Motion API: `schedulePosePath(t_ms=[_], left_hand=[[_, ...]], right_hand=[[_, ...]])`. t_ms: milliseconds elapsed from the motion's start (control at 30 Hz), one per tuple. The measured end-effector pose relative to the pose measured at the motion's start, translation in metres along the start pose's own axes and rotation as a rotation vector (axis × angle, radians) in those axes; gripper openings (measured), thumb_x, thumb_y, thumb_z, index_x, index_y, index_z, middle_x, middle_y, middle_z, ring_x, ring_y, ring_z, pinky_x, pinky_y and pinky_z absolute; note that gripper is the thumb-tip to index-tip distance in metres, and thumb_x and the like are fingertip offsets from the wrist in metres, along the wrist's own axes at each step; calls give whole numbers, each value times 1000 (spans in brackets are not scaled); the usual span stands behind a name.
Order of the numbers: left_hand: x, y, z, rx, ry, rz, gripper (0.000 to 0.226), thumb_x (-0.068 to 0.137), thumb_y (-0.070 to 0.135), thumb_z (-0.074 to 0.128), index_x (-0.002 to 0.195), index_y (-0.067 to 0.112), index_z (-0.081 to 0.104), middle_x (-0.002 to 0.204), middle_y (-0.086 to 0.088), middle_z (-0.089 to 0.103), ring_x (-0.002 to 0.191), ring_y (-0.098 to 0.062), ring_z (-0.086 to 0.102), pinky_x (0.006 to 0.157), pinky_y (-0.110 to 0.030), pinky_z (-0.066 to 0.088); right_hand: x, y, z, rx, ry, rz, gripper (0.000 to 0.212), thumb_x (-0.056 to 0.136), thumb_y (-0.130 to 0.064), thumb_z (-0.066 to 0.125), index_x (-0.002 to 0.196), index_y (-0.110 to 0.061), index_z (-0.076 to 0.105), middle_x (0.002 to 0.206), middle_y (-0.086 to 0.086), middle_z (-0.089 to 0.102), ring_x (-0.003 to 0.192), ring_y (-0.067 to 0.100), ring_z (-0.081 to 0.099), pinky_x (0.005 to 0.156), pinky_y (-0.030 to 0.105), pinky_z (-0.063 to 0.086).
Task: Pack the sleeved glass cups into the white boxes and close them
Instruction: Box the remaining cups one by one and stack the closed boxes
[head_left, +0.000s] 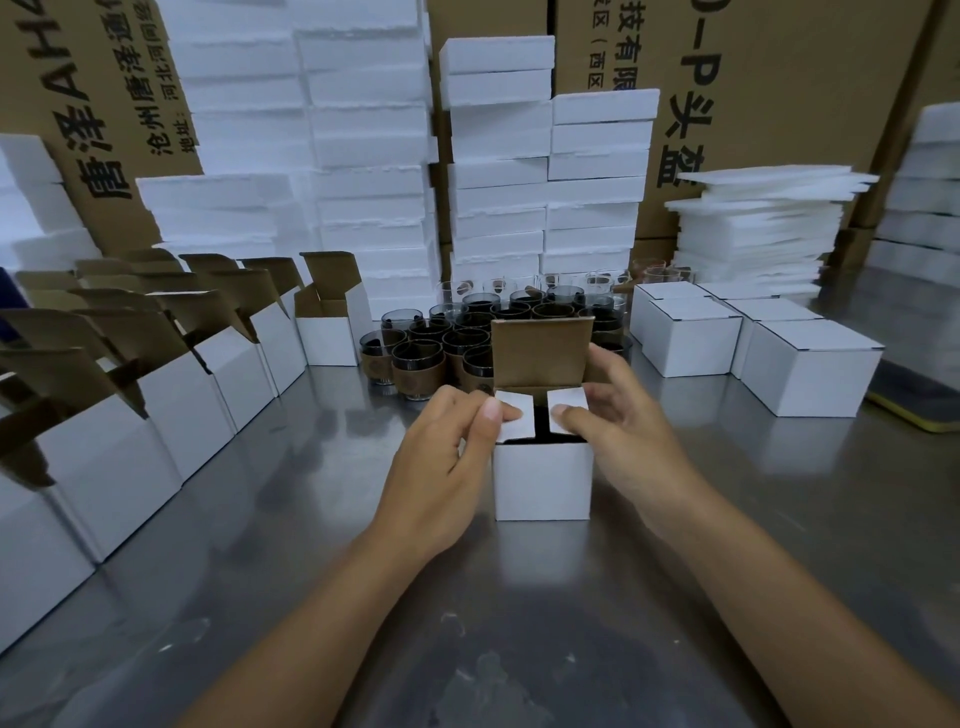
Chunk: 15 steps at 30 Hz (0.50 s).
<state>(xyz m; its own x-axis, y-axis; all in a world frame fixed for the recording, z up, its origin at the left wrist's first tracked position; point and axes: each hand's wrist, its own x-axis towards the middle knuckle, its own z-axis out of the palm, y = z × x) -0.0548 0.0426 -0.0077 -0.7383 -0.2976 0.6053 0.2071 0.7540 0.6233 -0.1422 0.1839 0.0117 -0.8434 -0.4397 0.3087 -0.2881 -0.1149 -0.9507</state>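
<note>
Left hand (448, 453), right hand (623, 434) — both bare

Your white box (543, 478) stands upright at centre, brown-lined lid raised at its far edge, both side flaps folded inward. Dark sleeved glass cups (415, 366) cluster at 12 o'clock just behind it. Open boxes (174, 405) line 9 to 10 o'clock, closed boxes (810, 369) sit at 2 o'clock.

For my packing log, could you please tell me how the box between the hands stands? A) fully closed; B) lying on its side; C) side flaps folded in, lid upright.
C: the left hand pinches and the right hand presses the side flaps folded over the white box, while its lid flap stands upright behind.
</note>
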Motion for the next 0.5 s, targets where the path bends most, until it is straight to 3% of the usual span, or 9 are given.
schedulePosePath(t_ms=[100,200,267,367,433,500], left_hand=[[2,2,0,-64,-25,-14,15,96,38,46,92,41,60,93,10,56,88,1,53,70,-7,39],[2,5,2,-230,-29,-101,14,93,32,51,102,43,47,95,6,61,85,0,56,69,-9,43],[1,5,2,-300,-30,-154,25,94,30,50,107,48,37,95,2,59,86,1,57,69,-6,43],[2,3,0,-291,-92,-153,29,99,24,43,106,52,43,105,11,56,93,6,54,73,-4,41],[3,3,0,-296,-108,-178,26,100,28,38,101,52,48,110,15,53,96,9,51,74,-5,39],[3,4,-2,-331,-91,-200,24,99,40,30,97,47,53,107,20,56,96,13,52,75,-4,38]], right_hand=[[0,3,-1,-6,10,-34,31,84,-4,65,95,-33,59,92,-8,64,89,6,61,68,11,44],[1,3,-2,7,9,-50,23,82,-4,68,85,-26,62,90,-9,67,87,3,63,68,11,45],[0,3,-2,-10,37,-45,22,87,-5,63,84,-26,64,92,-8,67,89,5,62,68,12,46],[1,-1,-1,-9,94,12,33,95,-8,44,79,-25,67,88,-10,66,93,12,61,81,26,49],[0,-5,-1,-6,105,38,32,95,-18,42,76,-22,68,88,-11,66,96,10,59,89,27,45],[-3,-5,-1,-70,48,-11,34,95,-43,44,81,-20,65,91,-9,63,91,0,56,85,15,40]])
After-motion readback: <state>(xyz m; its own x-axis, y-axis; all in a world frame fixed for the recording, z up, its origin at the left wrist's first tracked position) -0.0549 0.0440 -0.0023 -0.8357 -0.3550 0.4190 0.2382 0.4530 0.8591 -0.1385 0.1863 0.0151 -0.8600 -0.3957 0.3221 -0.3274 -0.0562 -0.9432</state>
